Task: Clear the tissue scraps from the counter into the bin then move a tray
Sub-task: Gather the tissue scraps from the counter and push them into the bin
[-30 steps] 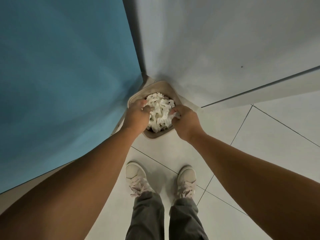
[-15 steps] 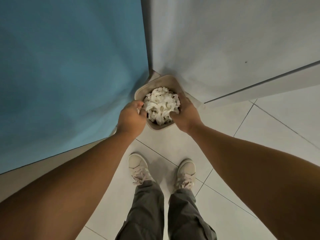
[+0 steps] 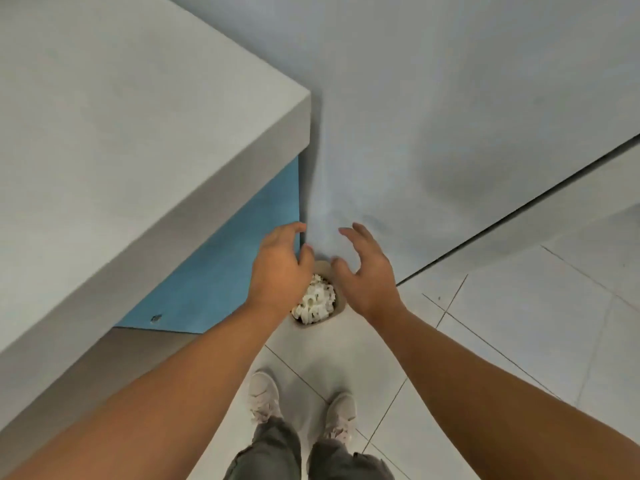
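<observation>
A small beige bin (image 3: 340, 299) stands on the floor in the corner between the blue counter side and the wall, filled with white tissue scraps (image 3: 317, 301). My left hand (image 3: 278, 268) hovers above the bin's left side, fingers loosely curled, holding nothing. My right hand (image 3: 365, 268) hovers above the bin's right side with fingers spread and relaxed, also empty. Both hands partly hide the bin's rim. No tray is in view.
The grey counter top (image 3: 121, 133) fills the upper left, its corner just above my left hand, with the blue cabinet side (image 3: 214, 282) below it. A pale wall (image 3: 450, 116) rises behind. White floor tiles (image 3: 519, 323) spread right; my shoes (image 3: 301, 407) stand below.
Both hands have let go of the tissue scraps and bin and lifted up and away. The view has risen, so the counter top now shows and the bin looks smaller.
</observation>
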`<state>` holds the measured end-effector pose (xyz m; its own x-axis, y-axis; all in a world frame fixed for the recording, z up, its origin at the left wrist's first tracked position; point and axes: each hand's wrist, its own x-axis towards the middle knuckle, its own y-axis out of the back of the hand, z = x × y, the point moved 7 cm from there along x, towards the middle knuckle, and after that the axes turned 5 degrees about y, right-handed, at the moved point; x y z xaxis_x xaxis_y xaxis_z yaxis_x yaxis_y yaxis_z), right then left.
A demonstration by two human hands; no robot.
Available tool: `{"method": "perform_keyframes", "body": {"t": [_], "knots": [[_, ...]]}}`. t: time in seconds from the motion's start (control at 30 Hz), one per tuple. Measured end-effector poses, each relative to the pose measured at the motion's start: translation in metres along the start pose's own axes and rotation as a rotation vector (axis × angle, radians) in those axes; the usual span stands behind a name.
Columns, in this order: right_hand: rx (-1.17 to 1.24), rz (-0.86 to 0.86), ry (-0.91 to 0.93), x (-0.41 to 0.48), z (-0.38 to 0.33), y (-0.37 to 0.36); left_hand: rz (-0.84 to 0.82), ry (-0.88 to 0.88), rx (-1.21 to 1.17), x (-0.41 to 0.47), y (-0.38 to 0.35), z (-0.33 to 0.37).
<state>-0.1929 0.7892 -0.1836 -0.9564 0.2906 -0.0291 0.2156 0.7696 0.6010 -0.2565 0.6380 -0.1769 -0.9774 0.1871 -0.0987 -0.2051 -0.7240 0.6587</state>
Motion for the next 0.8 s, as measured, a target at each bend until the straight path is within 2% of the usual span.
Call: {"method": "perform_keyframes", "body": {"t": [0.2,0.4,0.6,0.8], "knots": [[0.015,0.032,0.232,0.001,-0.119,0.067,0.162,-0.146,0.011,-0.018,0.106,0.095],[0.026,0.005,0.411,0.026,-0.213,0.09,0.356,-0.198,0.023,-0.013,0.209,0.133],[-0.003,-0.022,0.53,0.069,-0.293,0.063,0.476,-0.138,0.077,0.016,0.299,0.11],[-0.044,-0.111,0.579,0.129,-0.347,-0.015,0.542,0.0,0.118,0.081,0.376,0.025]]}}
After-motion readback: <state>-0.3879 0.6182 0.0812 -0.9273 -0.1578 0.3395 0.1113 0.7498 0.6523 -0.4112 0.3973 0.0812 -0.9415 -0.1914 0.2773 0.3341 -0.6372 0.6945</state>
